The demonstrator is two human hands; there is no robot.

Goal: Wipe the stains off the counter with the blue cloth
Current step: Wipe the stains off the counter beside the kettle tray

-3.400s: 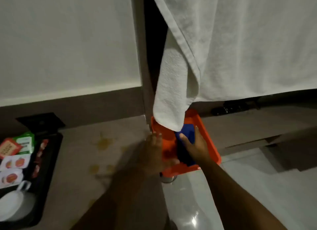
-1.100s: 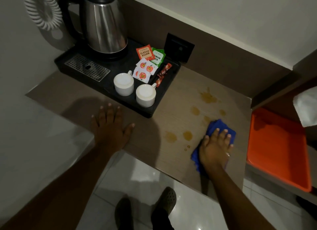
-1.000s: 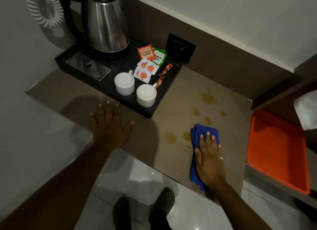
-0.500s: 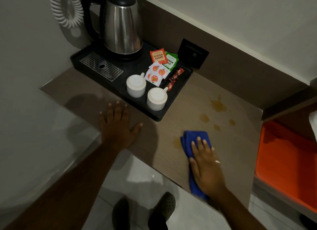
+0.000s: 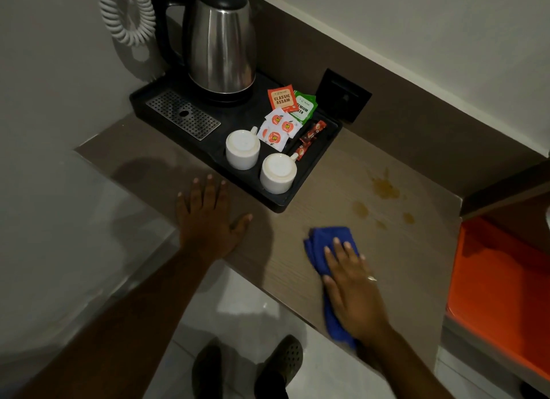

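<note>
Both hands lie flat on the counter (image 5: 395,264), well apart from each other. On the near right, the right hand (image 5: 354,291) presses palm-down on the blue cloth (image 5: 323,243), fingers spread and extended rather than curled around it; a ring shows on one finger. That cloth is bunched into a long fold that runs from the counter's front edge, under the palm, and out past the fingertips toward the wall. To the left, the left hand (image 5: 208,223) rests palm-down with fingers splayed on the bare counter, holding nothing, just in front of the black tray (image 5: 166,92). Below the counter edge, two dark shoes (image 5: 247,369) stand on a pale tiled floor.

Just beyond the cloth, several yellowish-brown stains (image 5: 384,188) mark the light wood-grain surface: a large splash farthest back, and smaller spots nearer the cloth, none touching it. At the far right, an orange tray (image 5: 503,288) sits on a lower level beside the counter.

On the black tray, two white cups (image 5: 259,160) stand upside down at its near side, with tea sachets (image 5: 285,109) and small red sticks behind them. Farther back, a steel kettle (image 5: 221,41) stands beside a perforated metal drip grille. A dark wall socket (image 5: 343,95) is set into the brown backsplash, and a white coiled cord (image 5: 128,11) hangs at the upper left.
</note>
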